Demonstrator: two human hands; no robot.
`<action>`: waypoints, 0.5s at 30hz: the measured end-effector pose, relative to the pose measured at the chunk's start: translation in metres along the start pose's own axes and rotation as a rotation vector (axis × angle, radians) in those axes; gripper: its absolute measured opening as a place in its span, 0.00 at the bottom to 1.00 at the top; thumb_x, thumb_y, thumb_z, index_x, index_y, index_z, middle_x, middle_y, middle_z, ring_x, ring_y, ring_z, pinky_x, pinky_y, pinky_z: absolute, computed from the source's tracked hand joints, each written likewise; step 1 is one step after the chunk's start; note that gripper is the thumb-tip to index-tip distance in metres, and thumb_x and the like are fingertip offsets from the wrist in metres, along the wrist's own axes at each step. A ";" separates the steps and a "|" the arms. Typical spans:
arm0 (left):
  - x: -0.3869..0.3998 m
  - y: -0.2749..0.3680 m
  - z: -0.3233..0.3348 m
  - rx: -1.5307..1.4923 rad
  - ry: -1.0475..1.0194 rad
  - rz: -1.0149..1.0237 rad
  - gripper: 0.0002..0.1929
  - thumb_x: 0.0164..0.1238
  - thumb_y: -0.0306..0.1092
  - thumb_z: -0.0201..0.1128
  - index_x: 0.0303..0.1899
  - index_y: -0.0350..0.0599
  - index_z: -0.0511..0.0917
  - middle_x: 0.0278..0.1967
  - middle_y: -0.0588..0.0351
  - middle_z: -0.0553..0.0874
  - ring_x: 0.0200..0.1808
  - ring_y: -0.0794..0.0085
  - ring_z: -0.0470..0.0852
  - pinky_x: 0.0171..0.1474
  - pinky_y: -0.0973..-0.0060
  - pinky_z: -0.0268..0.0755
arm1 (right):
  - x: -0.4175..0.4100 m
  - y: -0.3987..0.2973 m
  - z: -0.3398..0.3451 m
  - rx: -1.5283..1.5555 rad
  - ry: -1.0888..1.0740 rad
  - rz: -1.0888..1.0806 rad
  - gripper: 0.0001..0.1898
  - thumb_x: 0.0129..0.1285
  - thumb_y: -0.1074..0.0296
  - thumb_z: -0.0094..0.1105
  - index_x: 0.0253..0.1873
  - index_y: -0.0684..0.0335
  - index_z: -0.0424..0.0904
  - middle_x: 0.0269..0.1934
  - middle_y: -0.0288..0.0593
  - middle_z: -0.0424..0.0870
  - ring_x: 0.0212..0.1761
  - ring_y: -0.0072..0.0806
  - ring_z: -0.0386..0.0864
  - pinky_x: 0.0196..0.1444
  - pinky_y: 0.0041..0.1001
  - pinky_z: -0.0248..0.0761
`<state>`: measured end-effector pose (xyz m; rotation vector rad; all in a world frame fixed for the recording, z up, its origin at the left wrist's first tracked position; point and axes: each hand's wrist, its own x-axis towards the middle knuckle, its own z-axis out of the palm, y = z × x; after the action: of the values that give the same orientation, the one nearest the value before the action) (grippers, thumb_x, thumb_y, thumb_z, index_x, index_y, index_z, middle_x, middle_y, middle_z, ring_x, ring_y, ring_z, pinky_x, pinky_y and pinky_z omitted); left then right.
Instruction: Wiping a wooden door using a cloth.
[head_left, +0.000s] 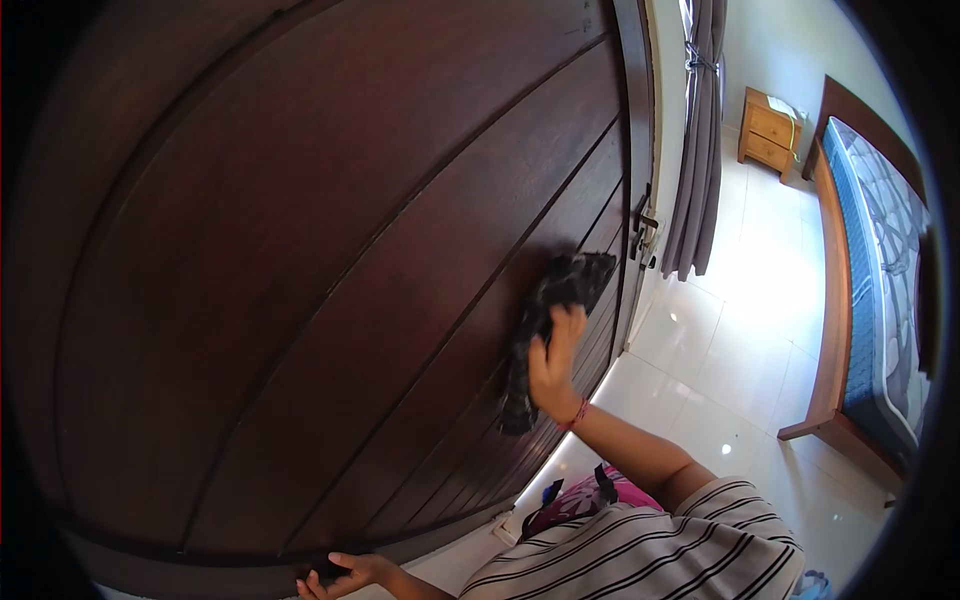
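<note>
My right hand (556, 364) presses a dark, patterned cloth (521, 375) against the face of a dark brown wooden door (315, 285). Its fingers point upward over the crumpled cloth, whose upper end spreads out beyond the fingertips. A woven bracelet circles that wrist. At the bottom left, my left hand (341, 577) is beside the lower edge of the door in the picture, with thumb and fingers apart and no object visible in it. The door handle (645, 221) lies to the right of the cloth.
A grey curtain (697, 150) hangs beyond the door's handle side. Further right stand a wooden nightstand (769, 139) and a wooden bed frame (832, 300) with a mattress (877, 225). Shiny white floor tiles (675, 375) run between door and bed. A pink patterned fabric item (570, 506) is at my front.
</note>
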<state>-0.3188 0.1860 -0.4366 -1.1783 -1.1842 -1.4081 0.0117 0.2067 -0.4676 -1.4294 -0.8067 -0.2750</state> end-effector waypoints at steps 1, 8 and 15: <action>0.001 0.001 0.000 -0.004 0.002 -0.010 0.18 0.60 0.45 0.55 0.41 0.39 0.65 0.47 0.50 0.65 0.54 0.60 0.62 0.53 0.58 0.53 | -0.010 -0.004 0.000 0.007 -0.061 0.022 0.23 0.48 0.70 0.52 0.52 0.66 0.66 0.54 0.59 0.58 0.55 0.56 0.55 0.59 0.47 0.43; 0.002 0.003 -0.001 0.003 -0.015 -0.029 0.18 0.60 0.44 0.55 0.41 0.39 0.65 0.47 0.49 0.65 0.54 0.60 0.61 0.54 0.57 0.52 | 0.001 -0.036 -0.010 -0.046 -0.285 -0.404 0.16 0.41 0.65 0.55 0.39 0.60 0.77 0.53 0.53 0.63 0.57 0.54 0.55 0.56 0.49 0.45; 0.002 0.004 0.000 -0.037 -0.006 -0.023 0.17 0.60 0.43 0.55 0.41 0.38 0.65 0.48 0.48 0.65 0.55 0.59 0.61 0.54 0.58 0.52 | 0.054 -0.011 0.000 0.080 0.095 -0.056 0.19 0.46 0.71 0.51 0.48 0.66 0.69 0.54 0.56 0.61 0.57 0.50 0.55 0.59 0.39 0.47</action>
<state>-0.3156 0.1855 -0.4341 -1.1988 -1.1844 -1.4500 0.0429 0.2206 -0.4249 -1.3110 -0.7723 -0.3471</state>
